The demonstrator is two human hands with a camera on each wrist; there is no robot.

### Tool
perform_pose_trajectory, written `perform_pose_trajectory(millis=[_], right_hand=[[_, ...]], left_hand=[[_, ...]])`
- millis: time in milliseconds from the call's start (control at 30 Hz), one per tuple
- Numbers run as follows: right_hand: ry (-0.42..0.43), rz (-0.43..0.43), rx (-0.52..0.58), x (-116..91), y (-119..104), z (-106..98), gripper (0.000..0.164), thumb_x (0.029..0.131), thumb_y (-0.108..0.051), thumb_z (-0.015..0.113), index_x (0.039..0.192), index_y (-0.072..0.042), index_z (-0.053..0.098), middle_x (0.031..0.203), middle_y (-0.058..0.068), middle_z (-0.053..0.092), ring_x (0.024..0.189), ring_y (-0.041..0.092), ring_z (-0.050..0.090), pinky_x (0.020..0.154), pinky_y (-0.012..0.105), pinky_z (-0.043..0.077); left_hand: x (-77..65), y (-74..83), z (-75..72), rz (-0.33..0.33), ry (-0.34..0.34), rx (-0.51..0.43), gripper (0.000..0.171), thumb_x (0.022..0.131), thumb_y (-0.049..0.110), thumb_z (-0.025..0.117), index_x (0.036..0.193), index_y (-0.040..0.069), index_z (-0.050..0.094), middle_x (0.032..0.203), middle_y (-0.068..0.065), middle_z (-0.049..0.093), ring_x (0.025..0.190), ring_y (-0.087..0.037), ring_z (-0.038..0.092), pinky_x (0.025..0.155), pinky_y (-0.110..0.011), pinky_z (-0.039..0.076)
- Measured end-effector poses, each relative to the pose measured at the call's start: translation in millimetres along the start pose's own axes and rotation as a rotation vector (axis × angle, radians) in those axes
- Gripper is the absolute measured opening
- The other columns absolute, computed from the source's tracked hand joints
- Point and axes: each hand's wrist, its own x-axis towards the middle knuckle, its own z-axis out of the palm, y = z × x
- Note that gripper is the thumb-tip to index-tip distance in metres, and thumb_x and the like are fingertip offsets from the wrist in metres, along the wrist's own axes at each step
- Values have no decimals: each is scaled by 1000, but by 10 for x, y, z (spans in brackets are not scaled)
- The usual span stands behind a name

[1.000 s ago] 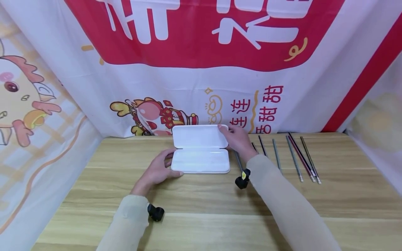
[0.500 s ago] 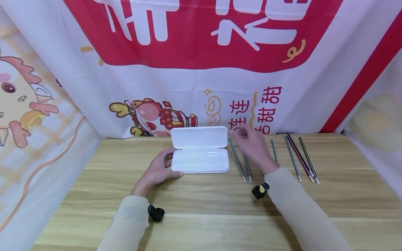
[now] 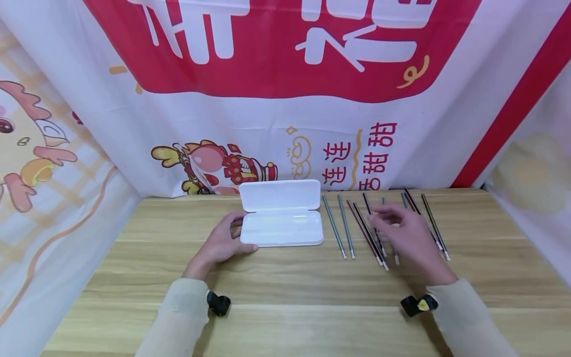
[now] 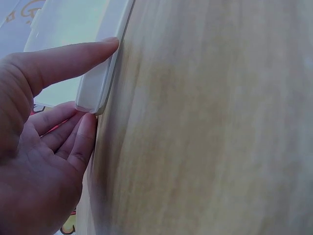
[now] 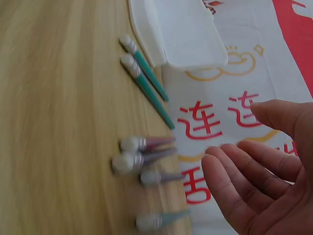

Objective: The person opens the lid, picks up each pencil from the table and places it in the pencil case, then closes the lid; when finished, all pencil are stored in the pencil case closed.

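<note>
A white pencil case lies on the table with its lid raised at the back, its inside bare. My left hand holds it by the left end. In the left wrist view the thumb lies over the front edge, with the other fingers at the end wall. Over the pencils to the right hovers my right hand, fingers relaxed and nothing between them. Two green pencils lie beside the case. Dark and reddish pencils, with white erasers, lie farther right, some partly hidden by the hand.
Behind the wooden table hangs a white and red printed cloth, close behind the case lid. Another printed cloth borders the left side. At the far right of the pencils lies a dark pencil.
My right hand has let go of the case lid and moved right, over the pencils, uncovering those nearest the case. The left hand keeps its hold; the lid stays raised.
</note>
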Motion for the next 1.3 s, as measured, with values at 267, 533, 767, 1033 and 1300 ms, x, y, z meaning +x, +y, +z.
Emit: perform_pose_trajectory(millis=[267, 533, 767, 1033, 1300], right_hand=[[11, 73, -5, -182, 345, -255, 59, 104, -57, 65, 142, -12, 66, 123, 13, 70, 102, 21, 64, 73, 24, 58], [35, 197, -48, -382, 732, -534, 50, 106, -44, 67, 140, -6, 64, 117, 11, 71, 84, 11, 65, 63, 28, 59], [22, 228, -14, -416, 1054, -739, 56, 106, -38, 69, 143, 3, 59, 99, -8, 71, 78, 8, 68, 64, 28, 60], [-30, 280, -56, -362, 1161, -799, 69, 101, -52, 73, 142, 1, 60, 103, -1, 72, 81, 7, 64, 64, 28, 56], [-1, 293, -67, -272, 1150, -799, 54, 103, -35, 73, 139, 4, 62, 99, -4, 73, 76, 6, 62, 63, 26, 57]], left_hand=[[-7, -9, 2, 16, -13, -30, 91, 85, 15, 93, 160, 8, 42, 166, -22, 44, 151, -45, 49, 125, -56, 44], [-15, -4, 42, 13, -21, -24, 90, 85, 16, 94, 159, 9, 43, 166, -21, 45, 151, -45, 49, 126, -57, 43], [-27, -9, 32, 7, -21, -4, 92, 85, 18, 94, 160, 10, 42, 167, -21, 44, 152, -44, 49, 126, -57, 42], [-30, -22, 2, 9, -21, -31, 93, 85, 19, 94, 161, 11, 41, 167, -20, 43, 152, -44, 49, 126, -57, 43], [-11, -62, -37, 16, -26, -43, 91, 86, 17, 93, 161, 11, 41, 168, -20, 42, 153, -44, 48, 127, -55, 42]])
